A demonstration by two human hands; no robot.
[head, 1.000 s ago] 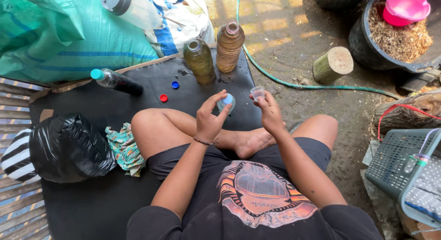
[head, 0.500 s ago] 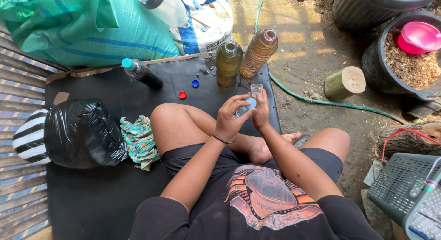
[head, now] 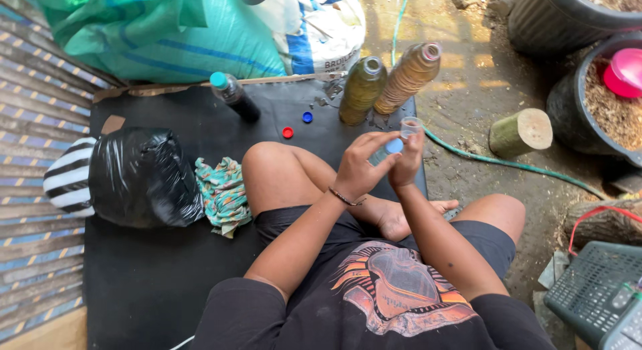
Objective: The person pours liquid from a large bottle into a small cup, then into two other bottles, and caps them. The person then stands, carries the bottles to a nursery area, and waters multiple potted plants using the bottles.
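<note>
Probably a backyard work spot: dirt ground [head: 468,69], garden hose [head: 515,164], planter tubs [head: 588,122], sacks [head: 167,35].

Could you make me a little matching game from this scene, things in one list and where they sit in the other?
Things:
1. black plastic bag
2. pink bowl
3. cut log stub
4. red cap

Places:
A. in the dark tub of wood shavings, at the right edge
B. on the bare ground beside the green hose
C. on the black mat, next to a blue cap
D. on the mat, beside the patterned cloth

Pairs: 1-D, 2-A, 3-B, 4-C
</note>
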